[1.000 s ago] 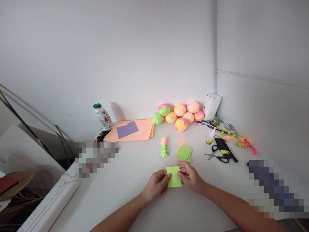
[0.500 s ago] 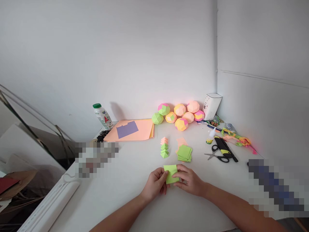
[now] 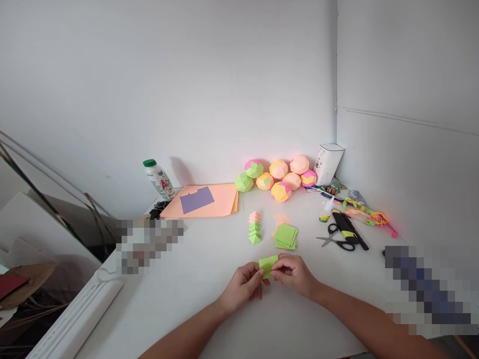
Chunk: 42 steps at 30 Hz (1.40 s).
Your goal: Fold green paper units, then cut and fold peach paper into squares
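Observation:
A small green paper square (image 3: pixel 267 264) is held up between my two hands, its lower edge curled upward. My left hand (image 3: pixel 247 282) pinches its left side, with the thumb in front. On the right side, my right hand (image 3: pixel 294 274) grips the paper between thumb and fingers. Just beyond my hands lies a stack of green paper squares (image 3: pixel 286 236), partly covering some peach paper (image 3: pixel 281 218). Left of that stack stands a row of small folded paper pieces (image 3: pixel 255 228), peach at the back and green in front.
Several faceted paper balls (image 3: pixel 279 170) sit by the wall. Scissors (image 3: pixel 337 238), a black-and-yellow cutter (image 3: pixel 346 228) and a glue bottle (image 3: pixel 327 210) lie to the right. At the back left are peach sheets (image 3: pixel 224 202), a purple piece (image 3: pixel 197 200) and a white bottle (image 3: pixel 160 180).
The green square has gone from flat to bent, its lower edge curling up. Both hands have shifted slightly right, and my right fingers have closed onto the paper.

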Available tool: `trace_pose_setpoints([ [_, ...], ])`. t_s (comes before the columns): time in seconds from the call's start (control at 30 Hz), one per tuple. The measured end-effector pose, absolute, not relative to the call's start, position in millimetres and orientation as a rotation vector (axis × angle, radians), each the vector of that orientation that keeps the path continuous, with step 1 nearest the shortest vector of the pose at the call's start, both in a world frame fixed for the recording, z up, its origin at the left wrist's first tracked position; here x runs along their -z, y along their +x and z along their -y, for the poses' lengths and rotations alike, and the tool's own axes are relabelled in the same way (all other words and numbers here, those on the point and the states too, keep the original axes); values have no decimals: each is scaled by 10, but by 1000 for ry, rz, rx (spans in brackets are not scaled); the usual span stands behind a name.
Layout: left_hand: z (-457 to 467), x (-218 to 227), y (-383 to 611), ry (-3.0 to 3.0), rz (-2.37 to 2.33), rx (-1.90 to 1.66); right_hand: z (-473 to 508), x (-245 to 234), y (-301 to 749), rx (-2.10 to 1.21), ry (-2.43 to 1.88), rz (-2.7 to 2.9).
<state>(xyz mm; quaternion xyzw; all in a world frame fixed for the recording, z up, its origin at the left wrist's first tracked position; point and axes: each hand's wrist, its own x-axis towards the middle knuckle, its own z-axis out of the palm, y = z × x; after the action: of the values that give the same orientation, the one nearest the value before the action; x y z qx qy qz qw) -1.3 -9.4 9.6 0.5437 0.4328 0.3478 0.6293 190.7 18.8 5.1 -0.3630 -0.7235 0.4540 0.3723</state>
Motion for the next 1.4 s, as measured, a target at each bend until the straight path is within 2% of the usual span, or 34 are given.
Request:
trace_pose_setpoints([
  [0.47, 98, -110, 12, 1269, -1033, -763, -166, -90, 1865, -1073, -892, 1865],
  [0.97, 67, -27, -15, 1198, -1016, -813, -187, -31, 1888, -1566, -1044, 1658],
  [1.4, 79, -31, -3, 1197, -1056, -807, -209, -25, 1881, -1570, -1147, 1680],
])
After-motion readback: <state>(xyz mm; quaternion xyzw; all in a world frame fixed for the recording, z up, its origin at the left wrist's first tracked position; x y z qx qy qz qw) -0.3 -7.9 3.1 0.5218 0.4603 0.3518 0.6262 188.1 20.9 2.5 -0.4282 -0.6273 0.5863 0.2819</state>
